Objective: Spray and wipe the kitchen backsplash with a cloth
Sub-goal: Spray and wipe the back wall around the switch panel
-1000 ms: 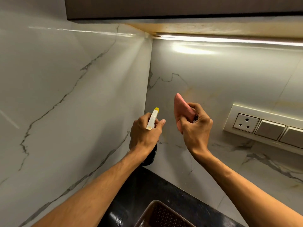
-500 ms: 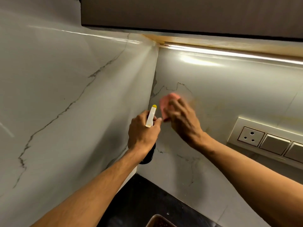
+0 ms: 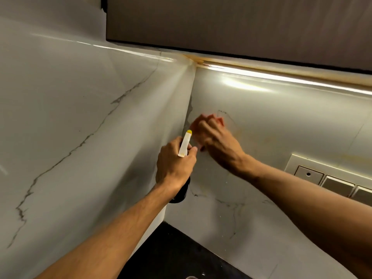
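Pink cloth (image 3: 220,120) lies flat against the backsplash (image 3: 285,117), on the right-hand panel just beside the corner (image 3: 191,91). It is under the right hand (image 3: 217,141), whose bent fingers clamp and press it, though blur hides the finer grip. The left hand (image 3: 174,166) is wrapped round the bottle (image 3: 184,144), whose long axis tilts up so the yellow nozzle points at the corner, just below and left of the cloth. A yellowish stain (image 3: 261,137) lies right of the cloth, toward the switch plate (image 3: 332,178). The wipe likely runs rightward, away from the bottle, and the right hand is placed for it.
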